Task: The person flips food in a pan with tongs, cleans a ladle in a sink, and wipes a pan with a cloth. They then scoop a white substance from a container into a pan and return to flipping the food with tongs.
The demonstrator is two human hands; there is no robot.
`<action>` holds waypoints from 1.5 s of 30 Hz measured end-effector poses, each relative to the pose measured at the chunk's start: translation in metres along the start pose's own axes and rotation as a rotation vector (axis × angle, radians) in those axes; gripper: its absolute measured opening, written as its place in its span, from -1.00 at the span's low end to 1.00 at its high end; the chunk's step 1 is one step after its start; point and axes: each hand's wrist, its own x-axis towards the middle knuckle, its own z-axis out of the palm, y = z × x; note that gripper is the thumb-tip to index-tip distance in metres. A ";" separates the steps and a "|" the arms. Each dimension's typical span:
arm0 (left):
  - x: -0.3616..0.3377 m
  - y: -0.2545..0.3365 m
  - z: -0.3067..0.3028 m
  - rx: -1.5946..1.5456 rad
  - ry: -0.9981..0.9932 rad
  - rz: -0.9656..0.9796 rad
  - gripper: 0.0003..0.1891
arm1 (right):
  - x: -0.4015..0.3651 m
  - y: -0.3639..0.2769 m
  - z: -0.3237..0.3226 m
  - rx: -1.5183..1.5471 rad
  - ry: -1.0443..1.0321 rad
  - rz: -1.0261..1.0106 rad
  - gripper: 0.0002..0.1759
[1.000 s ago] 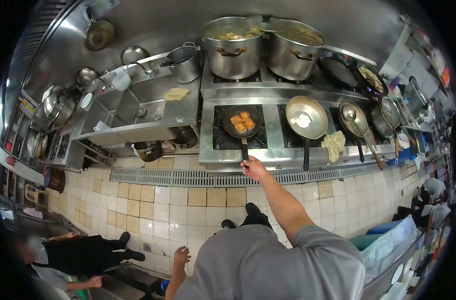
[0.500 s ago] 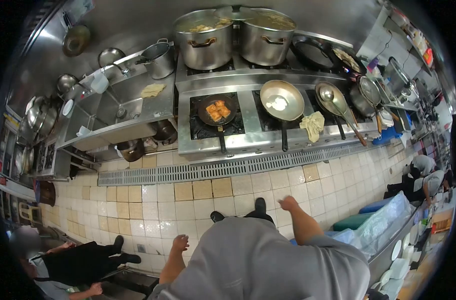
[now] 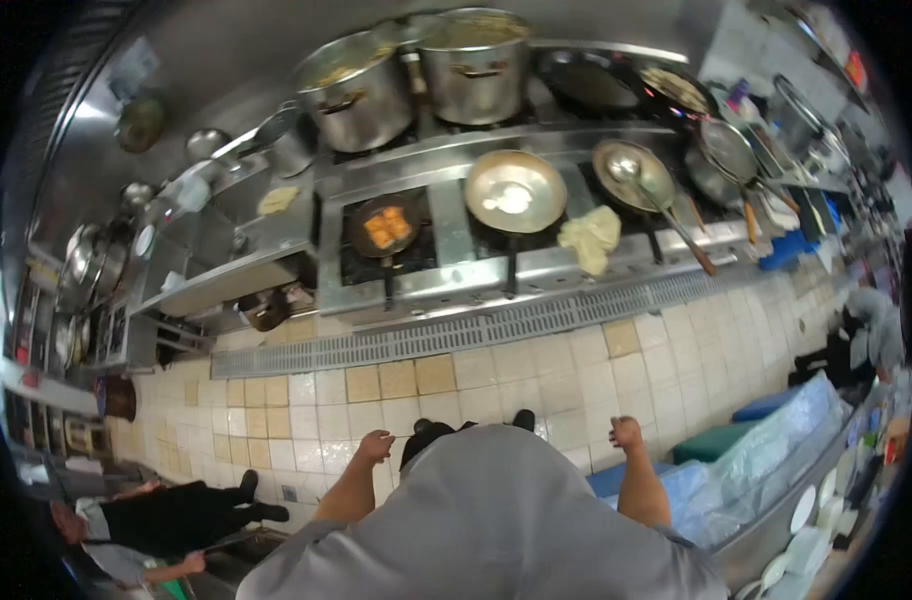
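Note:
My left hand (image 3: 376, 446) hangs in the air over the tiled floor, in front of my body. Its fingers are loosely bent and hold nothing that I can see. Off to the other side, my right hand (image 3: 626, 432) is also in the air, with fingers half curled and slightly apart, and no object shows in it. Neither hand touches the stove. On the front burners sit a small dark frying pan (image 3: 357, 236) with orange-brown pieces (image 3: 387, 228), a larger light pan (image 3: 536, 190) and a pan with a ladle (image 3: 666, 212). A crumpled cloth (image 3: 590, 240) lies between these last two.
Two big stockpots (image 3: 364, 110) stand at the back. A sink (image 3: 231, 235) is at the left. A floor drain grate (image 3: 426, 338) runs along the stove. A co-worker in a black apron (image 3: 166, 520) stands at lower left. Plastic-covered bins (image 3: 746, 460) are at the right.
My view has turned and shifted, so the stove sits farther left. My right hand has drawn back nearer my side, while my left hand has swung forward. Both remain off the stove.

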 end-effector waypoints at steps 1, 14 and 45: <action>0.009 0.020 0.019 0.072 -0.053 0.040 -0.49 | -0.006 -0.007 -0.008 0.056 0.058 -0.003 -0.59; 0.054 0.193 0.024 0.237 -0.104 0.173 -0.48 | -0.007 0.118 0.037 -0.372 -0.175 -0.267 -0.52; -0.006 0.208 0.266 -0.384 0.102 -0.015 -0.50 | 0.227 -0.106 -0.284 -0.257 -0.059 0.100 -0.71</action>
